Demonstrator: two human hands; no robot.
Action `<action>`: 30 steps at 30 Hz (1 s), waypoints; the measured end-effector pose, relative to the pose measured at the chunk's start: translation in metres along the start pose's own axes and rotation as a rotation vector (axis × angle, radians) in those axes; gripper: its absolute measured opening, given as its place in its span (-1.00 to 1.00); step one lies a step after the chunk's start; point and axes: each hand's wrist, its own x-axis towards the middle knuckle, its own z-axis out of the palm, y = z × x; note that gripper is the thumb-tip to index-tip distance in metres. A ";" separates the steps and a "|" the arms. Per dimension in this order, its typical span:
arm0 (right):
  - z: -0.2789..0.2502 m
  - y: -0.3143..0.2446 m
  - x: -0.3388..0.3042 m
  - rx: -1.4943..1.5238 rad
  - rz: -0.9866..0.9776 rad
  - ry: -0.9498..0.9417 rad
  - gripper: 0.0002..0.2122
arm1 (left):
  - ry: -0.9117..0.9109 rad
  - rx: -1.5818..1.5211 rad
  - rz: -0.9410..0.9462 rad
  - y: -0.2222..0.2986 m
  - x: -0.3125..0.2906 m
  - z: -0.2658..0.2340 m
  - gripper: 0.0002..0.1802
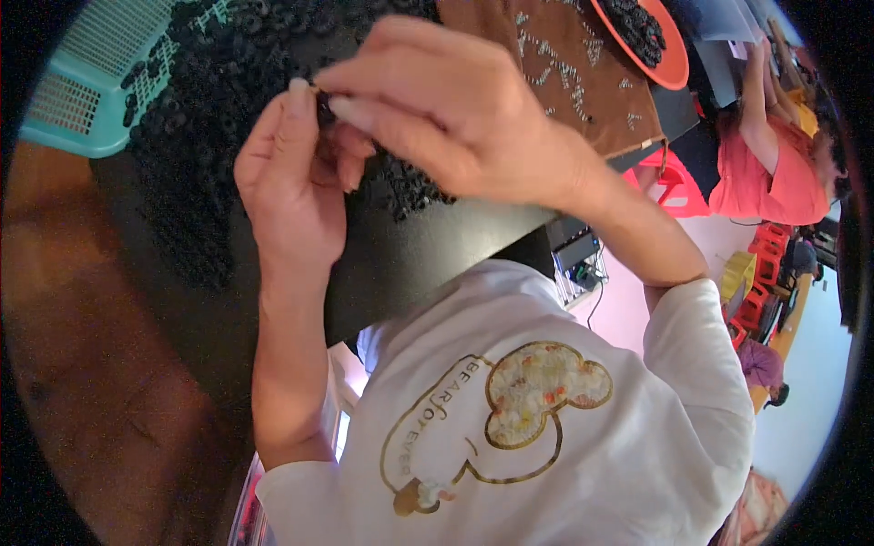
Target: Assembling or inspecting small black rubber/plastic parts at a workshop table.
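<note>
My left hand (291, 182) is raised over the dark table, thumb and fingers pinched on a small black part (324, 111) that is mostly hidden by the fingertips. From the right, my right hand (455, 109) meets it, with thumb and forefinger closed at the top of that part. Whatever is between the right fingertips is too small to make out. Under and beyond both hands spreads a heap of small black ring-like pieces (191, 182). Small silvery metal pieces (569, 77) lie scattered on a brown cloth (487, 41) to the right.
A teal plastic basket (82, 136) stands at the far left, against the heap. An orange-red dish (674, 64) of black pieces sits at the far right. Beyond the table's right side are a red stool (678, 187) and a person in a coral top (774, 177).
</note>
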 end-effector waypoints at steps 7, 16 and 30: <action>-0.018 0.008 0.018 0.276 0.049 -0.184 -0.89 | -0.038 -0.024 -0.039 0.004 0.004 -0.004 -0.69; -0.016 0.014 0.013 0.125 0.144 -0.118 -0.79 | 0.010 0.003 -0.040 0.005 -0.001 -0.001 -0.71; -0.031 0.084 0.042 -0.412 0.060 -0.500 -0.86 | 0.156 -0.101 0.109 0.018 0.009 -0.019 -0.69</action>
